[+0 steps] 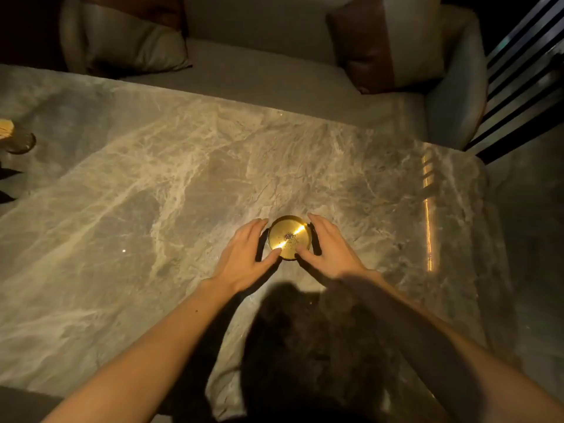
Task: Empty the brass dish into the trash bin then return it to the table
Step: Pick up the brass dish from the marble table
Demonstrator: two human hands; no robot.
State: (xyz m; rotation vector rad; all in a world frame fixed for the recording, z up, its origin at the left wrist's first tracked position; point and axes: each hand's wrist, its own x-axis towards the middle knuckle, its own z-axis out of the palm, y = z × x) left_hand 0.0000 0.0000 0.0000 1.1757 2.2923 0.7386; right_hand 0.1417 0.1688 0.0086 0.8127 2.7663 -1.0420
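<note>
— Brass dish [289, 237], round and shallow with a polished gold face: where did it sit?

— On the grey veined marble table [158, 184], toward the table's near right part, upright and flat. A bright streak of light crossed its face, and a small scatter of dark crumbs lay at its middle.

— And the hands?

— Both were at the dish, one on each side. The left hand [244, 254] lay on the dish's left, fingers spread and curved along the rim, thumb tip at the near left edge. The right hand [328, 250] mirrored it on the dish's right, fingers spread, thumb tip on the near edge. They cupped the dish between them; whether they were pressing it firmly or only touching, I couldn't tell. The dish was not lifted.

— What lay farther out from the dish?

— A dark shadow fell on the marble just nearer than the dish, between the bare forearms. Well to the dish's left, at the table's edge, stood a dark-based object with a pale yellow top [13, 137], mostly cut off. Beyond the dish, past the table's far edge, was a pale grey sofa [259, 71] with a grey cushion [131, 44] and a brown and cream cushion [387, 41].
</note>
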